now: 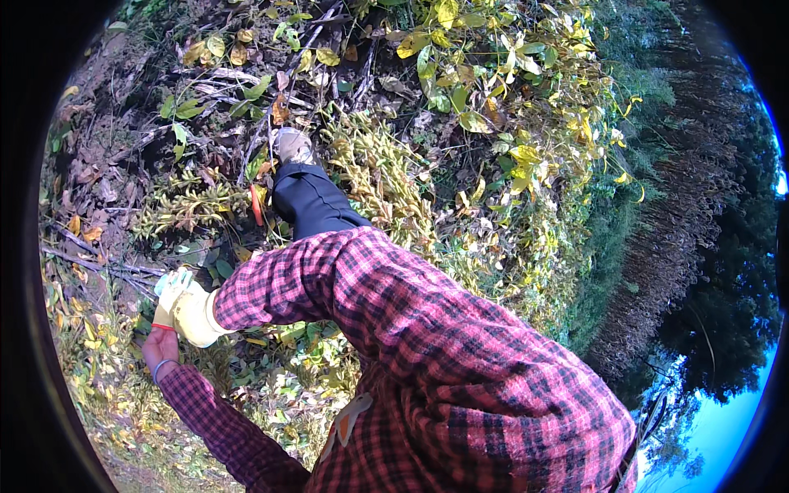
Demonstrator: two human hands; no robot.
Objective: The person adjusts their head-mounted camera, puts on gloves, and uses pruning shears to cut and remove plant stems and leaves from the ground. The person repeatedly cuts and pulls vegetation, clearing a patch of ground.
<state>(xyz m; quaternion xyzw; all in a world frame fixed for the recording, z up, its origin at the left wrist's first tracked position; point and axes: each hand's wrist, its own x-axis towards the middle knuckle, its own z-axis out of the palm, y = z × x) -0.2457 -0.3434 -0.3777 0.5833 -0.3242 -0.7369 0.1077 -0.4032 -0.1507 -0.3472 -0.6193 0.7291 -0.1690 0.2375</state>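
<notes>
My right hand (192, 313) wears a pale yellow work glove and is bent in towards my left. Against it is a second, tan work glove (164, 313) with a red-edged cuff, which the gloved fingers appear to hold. My bare left hand (161, 349), with a light band at the wrist, meets that red cuff from below. Its fingertips are hidden, so I cannot tell whether they are inside the cuff or pinching it. Pale teal finger parts (175, 281) show above; which glove they belong to is unclear.
Cut soybean stalks with pods (376, 166) lie beside my shoe (293, 145). A smaller pod bunch (188, 203) lies left of an orange-red handle-like piece (256, 205). Yellowing leafy plants (524, 154) stand to the right, with trees (715, 308) beyond. Dry stalks (102, 262) stick out near my hands.
</notes>
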